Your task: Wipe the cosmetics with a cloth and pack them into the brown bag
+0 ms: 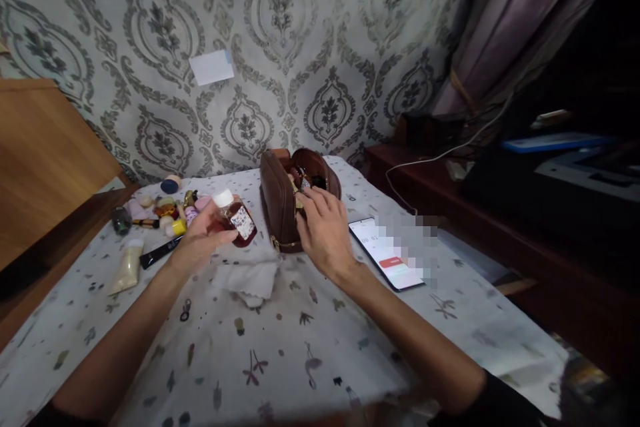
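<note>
Two hands, one bottle, one bag, one phone. Left hand (200,238): fingers clamped on small clear bottle with white cap and dark red liquid (243,225), just left of open brown leather-look zip bag (275,203). Bag holds jumbled small items (306,180), uncountable. Right hand (324,227) at its opening, fingers bent; can't tell if gripping. Far left, one cosmetics pile (167,208), overlapping. Right, black-edged lit smartphone (383,257), partly pixelated.

A grey damask-patterned wall (345,33) forms the rear boundary. A wooden panel (50,167) stands at left; a mauve curtain (505,27) hangs at right. Light is dim, darkest at right.
</note>
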`<state>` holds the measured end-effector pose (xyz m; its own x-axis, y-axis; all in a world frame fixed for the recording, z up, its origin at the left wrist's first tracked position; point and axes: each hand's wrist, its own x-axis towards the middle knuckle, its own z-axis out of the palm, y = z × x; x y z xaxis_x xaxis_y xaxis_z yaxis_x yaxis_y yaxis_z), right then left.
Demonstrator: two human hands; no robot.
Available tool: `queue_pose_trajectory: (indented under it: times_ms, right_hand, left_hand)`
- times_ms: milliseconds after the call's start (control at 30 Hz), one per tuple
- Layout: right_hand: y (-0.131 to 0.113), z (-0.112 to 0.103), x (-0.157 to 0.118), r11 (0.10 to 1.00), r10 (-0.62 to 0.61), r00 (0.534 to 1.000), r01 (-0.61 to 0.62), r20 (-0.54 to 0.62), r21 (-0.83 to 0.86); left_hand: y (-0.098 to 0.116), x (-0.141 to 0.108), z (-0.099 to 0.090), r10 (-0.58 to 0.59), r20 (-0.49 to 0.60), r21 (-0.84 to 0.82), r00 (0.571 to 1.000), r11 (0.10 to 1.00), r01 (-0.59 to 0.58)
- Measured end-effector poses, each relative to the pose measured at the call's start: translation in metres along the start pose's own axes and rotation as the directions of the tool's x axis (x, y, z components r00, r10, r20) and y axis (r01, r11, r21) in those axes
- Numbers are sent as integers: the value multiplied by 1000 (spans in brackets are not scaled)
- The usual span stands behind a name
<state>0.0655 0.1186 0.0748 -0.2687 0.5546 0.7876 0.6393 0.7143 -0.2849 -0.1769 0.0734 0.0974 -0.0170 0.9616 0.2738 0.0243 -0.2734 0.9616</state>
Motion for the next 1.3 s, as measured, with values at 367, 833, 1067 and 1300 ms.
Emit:
queue_pose_trajectory:
  times_ms: [367,833,1067,1300]
  right_hand:
    - [16,-15,-45,991,-24,999,19,35,135]
    - [27,-11,-52,979,-41,997,53,-67,197]
    - [28,-11,-54,977,-35,997,48,-65,210]
    - [28,-11,-52,975,-33,996,50,-79,219]
  left_hand:
    - [37,70,64,215,264,80,940,967,-244]
    - [41,115,103,52,507,452,860,834,-317]
    - [47,122,116,-65,549,691,834,597,-408]
    - [34,134,119,-141,601,715,787,534,-451]
